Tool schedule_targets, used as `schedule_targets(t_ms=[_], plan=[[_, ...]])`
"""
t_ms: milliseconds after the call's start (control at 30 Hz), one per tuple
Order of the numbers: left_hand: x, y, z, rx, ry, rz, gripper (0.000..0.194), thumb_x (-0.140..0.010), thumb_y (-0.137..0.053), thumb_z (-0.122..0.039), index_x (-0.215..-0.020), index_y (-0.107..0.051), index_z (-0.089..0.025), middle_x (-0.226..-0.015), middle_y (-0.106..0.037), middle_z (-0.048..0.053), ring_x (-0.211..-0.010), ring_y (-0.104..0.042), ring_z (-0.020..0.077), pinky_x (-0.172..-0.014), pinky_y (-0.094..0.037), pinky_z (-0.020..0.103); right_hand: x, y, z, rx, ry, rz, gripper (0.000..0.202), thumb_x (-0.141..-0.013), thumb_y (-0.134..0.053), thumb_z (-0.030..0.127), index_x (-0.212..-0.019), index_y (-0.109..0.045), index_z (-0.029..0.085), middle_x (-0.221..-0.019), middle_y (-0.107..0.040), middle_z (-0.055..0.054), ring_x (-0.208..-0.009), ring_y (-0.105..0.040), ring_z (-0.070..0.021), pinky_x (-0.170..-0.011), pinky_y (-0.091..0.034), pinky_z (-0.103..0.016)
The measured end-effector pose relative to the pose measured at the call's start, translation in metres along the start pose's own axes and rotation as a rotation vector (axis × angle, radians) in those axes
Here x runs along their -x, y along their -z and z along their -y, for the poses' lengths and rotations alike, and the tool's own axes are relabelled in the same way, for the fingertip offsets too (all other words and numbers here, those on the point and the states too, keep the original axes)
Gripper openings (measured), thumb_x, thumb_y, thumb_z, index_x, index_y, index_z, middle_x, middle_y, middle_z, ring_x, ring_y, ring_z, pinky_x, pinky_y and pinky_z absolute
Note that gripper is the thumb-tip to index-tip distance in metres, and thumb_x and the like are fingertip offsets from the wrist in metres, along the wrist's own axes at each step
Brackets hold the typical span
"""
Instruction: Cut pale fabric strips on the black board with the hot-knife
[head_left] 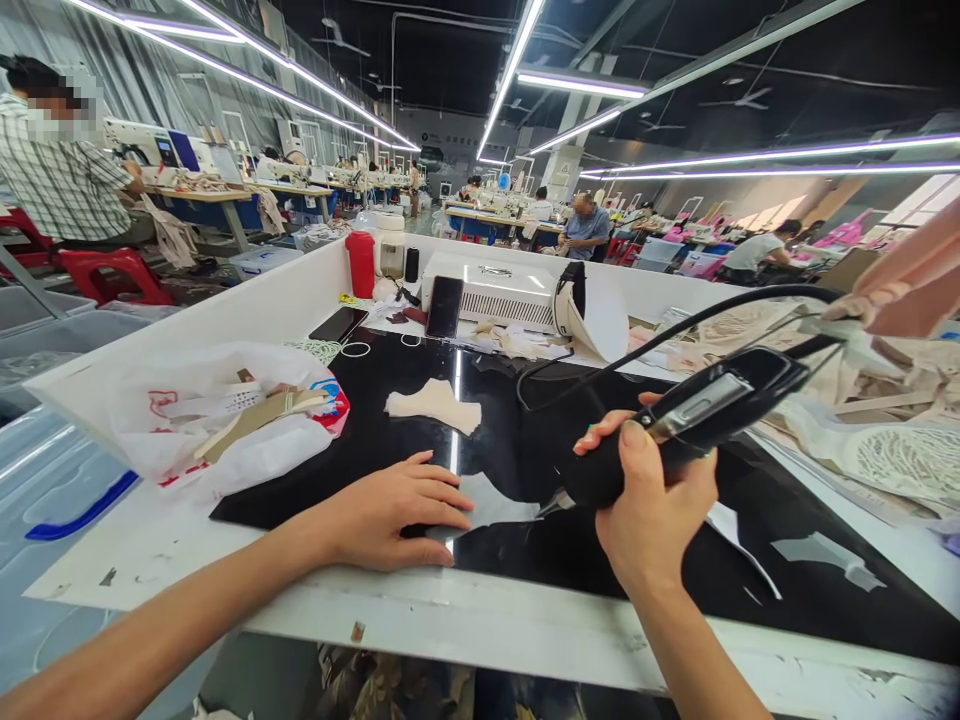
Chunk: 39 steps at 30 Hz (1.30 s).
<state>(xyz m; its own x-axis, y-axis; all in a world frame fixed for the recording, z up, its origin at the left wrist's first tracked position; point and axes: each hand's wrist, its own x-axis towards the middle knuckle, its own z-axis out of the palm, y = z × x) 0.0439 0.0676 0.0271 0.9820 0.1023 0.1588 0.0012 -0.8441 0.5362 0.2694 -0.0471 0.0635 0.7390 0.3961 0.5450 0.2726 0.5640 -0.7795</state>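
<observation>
My right hand is wrapped round a black corded power tool with a thin metal tip. That tip touches the right end of a white fabric piece, which lies on a glossy black sheet. Over the left part of this piece, my left hand rests flat with its fingers stretched out, partly hiding it. Just beyond the left hand is a cream fabric piece. Right of my right hand lie a white offcut and a pale translucent piece.
A plastic bag of strips stands at left. Behind are a phone, a white vented box and a red container. The tool's cable arches over the sheet. Fabric pieces pile at right. Co-workers sit farther off.
</observation>
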Motion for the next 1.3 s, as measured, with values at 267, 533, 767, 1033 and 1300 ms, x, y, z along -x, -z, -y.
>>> schedule_targets(t_ms=[267, 533, 767, 1033, 1300], plan=[[0.0, -0.003, 0.009, 0.018, 0.104, -0.199, 0.03, -0.102, -0.057, -0.033, -0.128, -0.067, -0.025, -0.138, -0.064, 0.006, -0.129, -0.057, 0.0213, -0.117, -0.039, 0.038, -0.005, 0.007, 0.003, 0.097, 0.018, 0.053, 0.046, -0.086, -0.076, 0.042, -0.125, -0.057, 0.025, -0.094, -0.066, 0.001, -0.072, -0.064, -0.0146, -0.077, -0.055, -0.037], [-0.02, -0.01, 0.008, -0.058, 0.349, -0.292, 0.021, -0.098, -0.062, -0.032, -0.115, -0.07, -0.023, -0.114, -0.065, 0.005, -0.111, -0.06, 0.0223, -0.101, -0.046, 0.037, 0.001, 0.029, 0.004, 0.332, 0.507, -0.096, 0.028, -0.088, -0.074, 0.026, -0.113, -0.064, 0.024, -0.095, -0.064, -0.001, -0.086, -0.063, -0.0165, -0.081, -0.051, -0.032], [-0.047, -0.024, 0.001, 0.019, 0.408, -0.341, 0.005, -0.088, -0.071, -0.025, -0.088, -0.07, -0.02, -0.102, -0.065, 0.003, -0.102, -0.057, 0.0223, -0.094, -0.043, 0.036, 0.021, 0.028, -0.043, 0.641, 0.317, 0.732, 0.023, -0.102, -0.049, 0.035, -0.117, -0.065, 0.028, -0.102, -0.074, -0.005, -0.091, -0.071, -0.0233, -0.08, -0.056, -0.039], [-0.043, -0.01, 0.002, 0.249, 0.464, -0.387, 0.009, -0.091, -0.058, -0.026, -0.089, -0.063, -0.018, -0.082, -0.068, -0.001, -0.072, -0.058, 0.0144, -0.07, -0.044, 0.027, 0.026, 0.02, -0.061, 0.611, 0.04, 0.98, 0.022, -0.102, -0.043, 0.039, -0.09, -0.055, 0.026, -0.081, -0.064, 0.002, -0.072, -0.062, -0.0165, -0.069, -0.051, -0.029], [-0.043, 0.017, 0.02, 0.43, 0.528, -0.473, 0.025, -0.088, -0.059, -0.029, -0.111, -0.055, -0.018, -0.072, -0.06, -0.005, -0.062, -0.059, 0.0106, -0.061, -0.044, 0.022, 0.005, -0.022, -0.062, 0.52, 0.085, 0.849, 0.027, -0.099, -0.05, 0.043, -0.092, -0.067, 0.024, -0.089, -0.072, -0.003, -0.081, -0.067, -0.0202, -0.074, -0.053, -0.031]])
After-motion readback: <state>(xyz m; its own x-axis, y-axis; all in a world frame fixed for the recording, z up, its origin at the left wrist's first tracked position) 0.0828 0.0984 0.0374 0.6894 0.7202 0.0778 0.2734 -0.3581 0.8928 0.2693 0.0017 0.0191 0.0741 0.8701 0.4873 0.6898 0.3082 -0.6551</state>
